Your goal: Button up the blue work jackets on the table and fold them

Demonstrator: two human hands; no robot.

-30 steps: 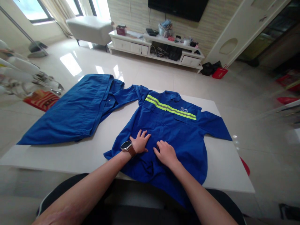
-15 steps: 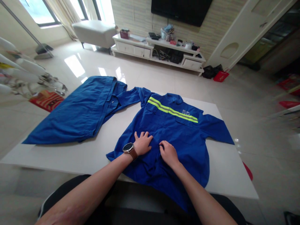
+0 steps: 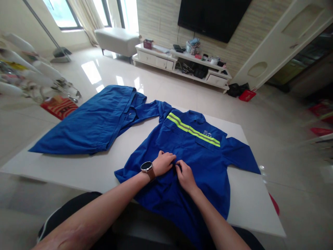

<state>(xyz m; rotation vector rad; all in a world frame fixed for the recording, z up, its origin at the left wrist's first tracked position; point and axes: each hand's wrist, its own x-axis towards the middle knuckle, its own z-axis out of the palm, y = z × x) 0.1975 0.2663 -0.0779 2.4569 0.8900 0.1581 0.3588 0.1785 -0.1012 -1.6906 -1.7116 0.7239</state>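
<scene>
A blue work jacket with a yellow-green reflective stripe lies front side up, its collar away from me and its lower edge hanging off the table's near side. At the middle of its front opening my left hand, with a watch on the wrist, is closed on the jacket's front edge. Close beside it, my right hand pinches the opposite front edge, thumb against fingers. Whatever button or fastening lies between the fingertips is too small to make out. The cloth below both hands is creased.
Blue trousers, folded, lie on the left of the white table, touching the jacket's sleeve. Beyond stand a low white TV cabinet and a bench. A red patterned bag is past the table's left end.
My left hand has moved right, from lying spread on the jacket to closing near the right hand. My right hand stays pinched at the opening. The view has shifted slightly.
</scene>
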